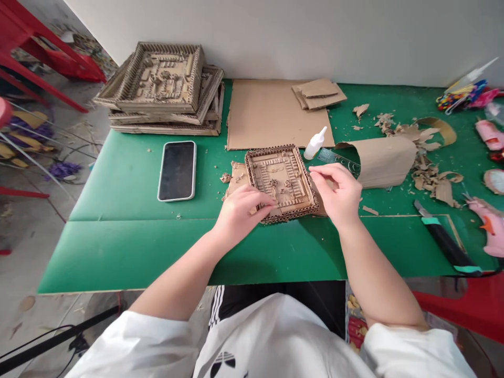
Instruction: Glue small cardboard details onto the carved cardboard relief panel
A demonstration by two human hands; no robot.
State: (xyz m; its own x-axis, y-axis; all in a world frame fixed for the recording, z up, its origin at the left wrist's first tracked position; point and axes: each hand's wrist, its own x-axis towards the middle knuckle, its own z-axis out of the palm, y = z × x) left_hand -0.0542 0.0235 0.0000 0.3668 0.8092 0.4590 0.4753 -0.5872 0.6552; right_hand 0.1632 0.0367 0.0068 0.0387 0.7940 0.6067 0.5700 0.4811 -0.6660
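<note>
On the green table (275, 252) I see the small cardboard tray (283, 176) — left hand (244, 210) over its near-left corner, right hand (340, 191) by its right edge, each making a pinch; whether they grasp something, I cannot tell

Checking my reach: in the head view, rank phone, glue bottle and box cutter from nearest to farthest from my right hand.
1. Glue bottle, just beyond your right hand
2. Box cutter, off to the right
3. Phone, across on the left
</note>
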